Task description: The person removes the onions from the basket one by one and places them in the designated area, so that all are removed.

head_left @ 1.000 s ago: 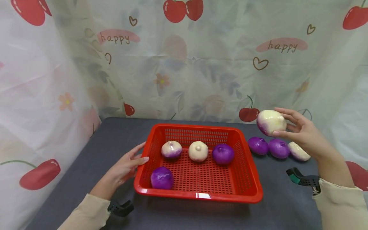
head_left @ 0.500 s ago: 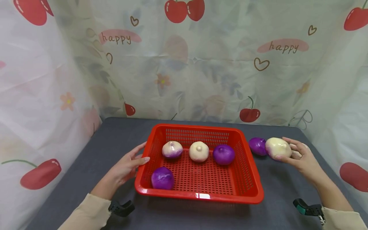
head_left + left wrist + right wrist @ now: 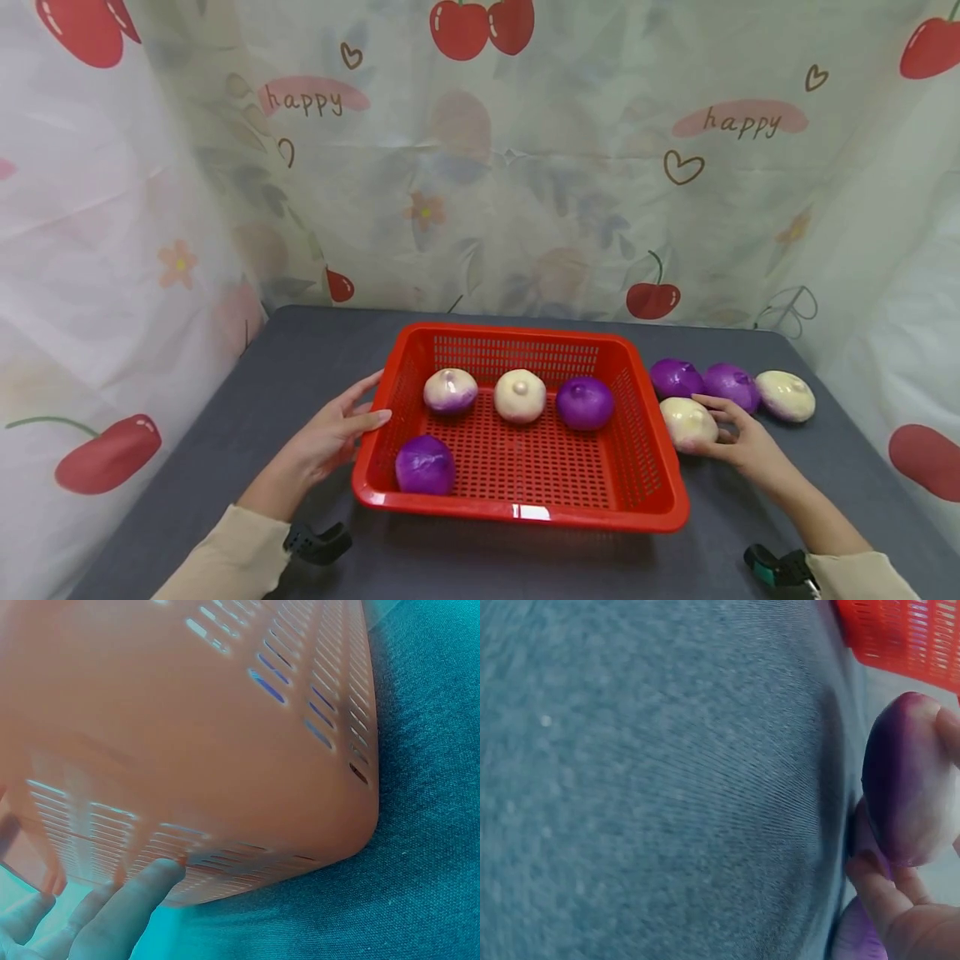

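My left hand [image 3: 330, 431] grips the left side of a red plastic basket [image 3: 517, 518], thumb over the rim and fingers outside. The left wrist view shows its fingers [image 3: 139, 900] against the slotted wall. Inside the basket, two white-and-purple turnips [image 3: 450, 391] and a purple bulb [image 3: 585, 403] form the back row; another purple bulb [image 3: 425, 465] lies front left. My right hand [image 3: 738, 442] holds a white-and-purple turnip [image 3: 686, 423] between thumb and fingers, close beside the basket's right wall. In the right wrist view, that turnip [image 3: 907, 780] shows its purple side.
Right of the basket, two purple bulbs [image 3: 729, 385] and a pale turnip [image 3: 785, 396] lie in a row behind my right hand. A dark grey cloth [image 3: 322, 350] covers the table. Printed curtains [image 3: 510, 192] hang behind and at both sides.
My right hand has come down with the turnip and then moved left and nearer, to the basket's right side. The row behind it is uncovered. My left hand stays on the basket.
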Demonstrator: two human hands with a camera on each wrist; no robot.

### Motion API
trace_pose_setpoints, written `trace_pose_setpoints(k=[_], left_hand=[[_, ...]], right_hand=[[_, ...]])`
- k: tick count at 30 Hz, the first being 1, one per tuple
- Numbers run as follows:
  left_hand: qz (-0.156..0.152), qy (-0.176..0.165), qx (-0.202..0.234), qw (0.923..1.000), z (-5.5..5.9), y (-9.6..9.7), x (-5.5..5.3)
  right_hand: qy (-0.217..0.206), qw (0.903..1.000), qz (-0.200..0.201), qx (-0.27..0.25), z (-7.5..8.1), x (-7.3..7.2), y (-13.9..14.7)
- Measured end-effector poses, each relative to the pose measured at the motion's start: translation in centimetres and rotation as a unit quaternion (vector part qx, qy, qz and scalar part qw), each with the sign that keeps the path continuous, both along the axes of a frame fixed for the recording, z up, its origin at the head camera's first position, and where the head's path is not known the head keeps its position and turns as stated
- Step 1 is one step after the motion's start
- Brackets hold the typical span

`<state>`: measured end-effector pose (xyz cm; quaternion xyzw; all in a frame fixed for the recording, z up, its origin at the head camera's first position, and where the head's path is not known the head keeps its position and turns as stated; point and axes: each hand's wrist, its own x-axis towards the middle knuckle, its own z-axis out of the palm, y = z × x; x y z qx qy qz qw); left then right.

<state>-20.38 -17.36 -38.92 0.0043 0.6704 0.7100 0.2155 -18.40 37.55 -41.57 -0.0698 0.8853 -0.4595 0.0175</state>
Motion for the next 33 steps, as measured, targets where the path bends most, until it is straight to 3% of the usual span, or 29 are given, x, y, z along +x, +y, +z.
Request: trace_pose_setpoints(k=[33], left_hand=[[0.008, -0.004, 0.001, 1.0, 0.0, 0.08, 0.07]], right_hand=[[-0.072, 0.9968, -0.012, 0.031, -0.47, -0.6, -0.08]])
